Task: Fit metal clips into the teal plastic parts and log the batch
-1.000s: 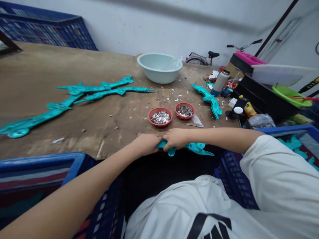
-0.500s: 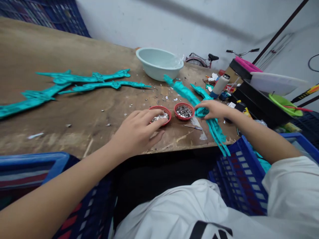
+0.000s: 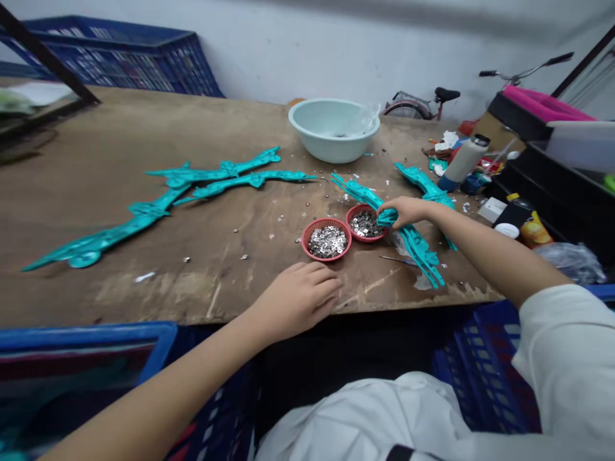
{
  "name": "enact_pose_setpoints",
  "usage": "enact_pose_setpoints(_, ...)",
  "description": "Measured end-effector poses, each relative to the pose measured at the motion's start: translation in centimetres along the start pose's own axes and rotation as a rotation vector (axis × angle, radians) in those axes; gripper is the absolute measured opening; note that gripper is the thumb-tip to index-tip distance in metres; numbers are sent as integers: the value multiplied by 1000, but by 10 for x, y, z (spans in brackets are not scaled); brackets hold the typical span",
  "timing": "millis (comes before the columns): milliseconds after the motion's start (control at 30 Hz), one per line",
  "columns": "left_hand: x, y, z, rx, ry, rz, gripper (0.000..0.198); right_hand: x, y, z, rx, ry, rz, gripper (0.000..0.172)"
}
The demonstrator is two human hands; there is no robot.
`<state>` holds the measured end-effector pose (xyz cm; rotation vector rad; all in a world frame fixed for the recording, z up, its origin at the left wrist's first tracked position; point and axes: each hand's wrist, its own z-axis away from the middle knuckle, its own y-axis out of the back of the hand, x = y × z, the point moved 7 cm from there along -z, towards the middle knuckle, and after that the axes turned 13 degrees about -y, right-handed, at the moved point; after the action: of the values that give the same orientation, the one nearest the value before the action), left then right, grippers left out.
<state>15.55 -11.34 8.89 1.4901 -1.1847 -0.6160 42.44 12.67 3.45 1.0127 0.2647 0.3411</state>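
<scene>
My right hand grips a bundle of long turquoise plastic parts around its middle, holding it slantwise over the table by the right red basket. Close to the table's front edge, my left hand has its fingers curled together; whatever may be inside them is hidden. Just beyond it sits a round red basket full of small shiny metal clips. A second red basket, holding darker-looking metal clips, stands beside it, partly covered by the bundle. A thin pointed tool lies under the bundle.
Several turquoise parts lie to the left, and another turquoise part at right. A pale blue basin stands at the back. A bottle and black bins crowd the right. Blue crates flank the table's front edge.
My left hand has drawn back from above the left red basket towards the table edge, its fingers curling in. The bundle in my right hand has come lower. The view has turned left.
</scene>
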Motion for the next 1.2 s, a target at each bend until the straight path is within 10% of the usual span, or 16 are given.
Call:
enact_pose_setpoints(233, -64, -59, -68, -334, 338, -38, 75, 33, 38, -31, 99, -138, -59, 81)
enact_pose_setpoints(400, -96, -91, -100, -360, 358, 21, 37, 39, 27, -64, 35, -177, 151, 78)
enact_pose_setpoints(633, -66, -94, -85, -391, 274, 31, 32, 27, -8, -90, -57, -209, 203, 77)
enact_pose_setpoints(800, -58, -79, -84, -397, 196, 94, 28, 11, 7, -64, 94, -295, 247, 87)
enact_pose_setpoints(867, -96, -66, -86, -362, 253, 94, 32, -2, 15, -23, 239, -233, 232, 87)
enact_pose_setpoints(1000, -239, -37, -71, -303, 662, -107, 49, -36, -5, 104, 387, -15, 101, 65)
enact_pose_setpoints(1100, -328, -29, -48, -255, 856, -155, 71, -44, -48, 185, 286, 47, -75, 55)
enact_pose_setpoints(1200, -370, -41, -26, -289, 974, -123, 68, -31, -83, 221, 67, -35, -215, 46)
